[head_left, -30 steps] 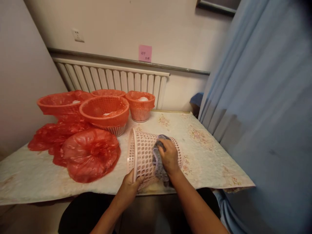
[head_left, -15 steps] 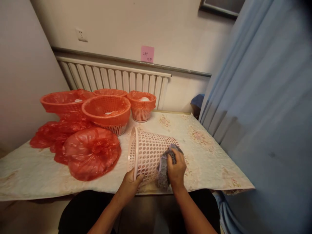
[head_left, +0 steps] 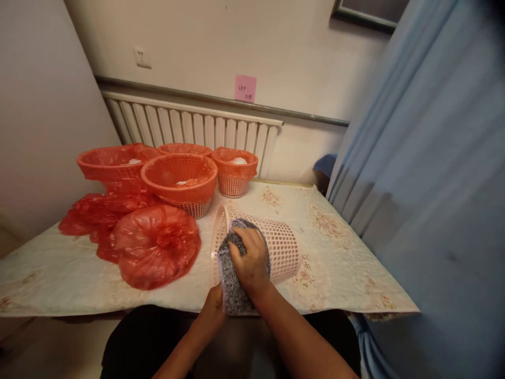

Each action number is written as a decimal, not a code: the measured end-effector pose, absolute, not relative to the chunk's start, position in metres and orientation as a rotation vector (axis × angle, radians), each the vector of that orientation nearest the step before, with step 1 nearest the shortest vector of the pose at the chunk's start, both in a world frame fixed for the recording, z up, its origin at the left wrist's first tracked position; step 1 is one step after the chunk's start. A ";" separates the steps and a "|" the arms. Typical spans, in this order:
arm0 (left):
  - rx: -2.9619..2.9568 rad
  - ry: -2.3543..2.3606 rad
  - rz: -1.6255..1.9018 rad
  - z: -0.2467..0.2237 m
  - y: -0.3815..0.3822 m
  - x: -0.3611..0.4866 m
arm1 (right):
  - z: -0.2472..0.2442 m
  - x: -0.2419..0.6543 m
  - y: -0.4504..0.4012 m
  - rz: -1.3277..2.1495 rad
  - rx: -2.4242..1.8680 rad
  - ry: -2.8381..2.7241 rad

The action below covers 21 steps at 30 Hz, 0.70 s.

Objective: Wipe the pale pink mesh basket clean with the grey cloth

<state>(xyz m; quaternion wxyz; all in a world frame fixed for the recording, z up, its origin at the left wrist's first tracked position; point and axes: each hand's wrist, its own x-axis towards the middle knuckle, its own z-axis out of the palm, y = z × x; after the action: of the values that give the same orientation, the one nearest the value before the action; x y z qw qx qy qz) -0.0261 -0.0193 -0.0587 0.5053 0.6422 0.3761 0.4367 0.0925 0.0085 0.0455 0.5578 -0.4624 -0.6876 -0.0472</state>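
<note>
A pale pink perforated plastic wastebasket [head_left: 282, 247] lies on its side near the table's front edge, its rim facing left. My right hand [head_left: 249, 258] presses a grey cloth [head_left: 236, 287] against its side, close to the rim, with the fingers curled over the fabric. Low at the rim, my left hand [head_left: 215, 302] grips the basket; its fingers are mostly hidden behind the cloth and the basket. Left of the basket sits a puffed, tied red plastic bag [head_left: 158, 247].
Several wastebaskets lined with red bags stand at the back left, one in front [head_left: 179, 179] and one by the radiator [head_left: 234, 173]. A flowered cloth [head_left: 335, 268] covers the table. A blue curtain [head_left: 414, 184] hangs at the right.
My right hand has slid the grey cloth leftwards along the basket, from near its base to near the rim. My left hand stays at the rim. The view has shifted slightly.
</note>
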 end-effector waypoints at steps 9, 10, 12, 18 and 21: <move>1.602 0.836 0.987 -0.045 -0.023 -0.030 | 0.038 0.092 0.004 -0.094 -1.106 -1.609; 1.590 0.855 1.021 -0.039 -0.021 -0.029 | 0.037 0.092 0.002 -0.094 -1.108 -1.613; 1.541 0.913 1.088 -0.028 -0.017 -0.026 | 0.035 0.093 -0.002 -0.105 -1.117 -1.624; 1.455 1.013 1.041 -0.015 -0.014 -0.021 | 0.026 0.117 0.007 -0.193 -1.167 -1.709; 1.433 1.011 0.992 -0.019 -0.015 -0.023 | 0.018 0.151 0.023 -0.215 -1.257 -1.696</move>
<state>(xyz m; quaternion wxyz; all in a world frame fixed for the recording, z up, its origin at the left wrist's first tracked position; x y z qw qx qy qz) -0.0234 -0.0154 -0.0185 0.5340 0.6015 0.4242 0.4161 0.1514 0.0229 0.0181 0.4880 -0.5169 -0.6977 -0.0886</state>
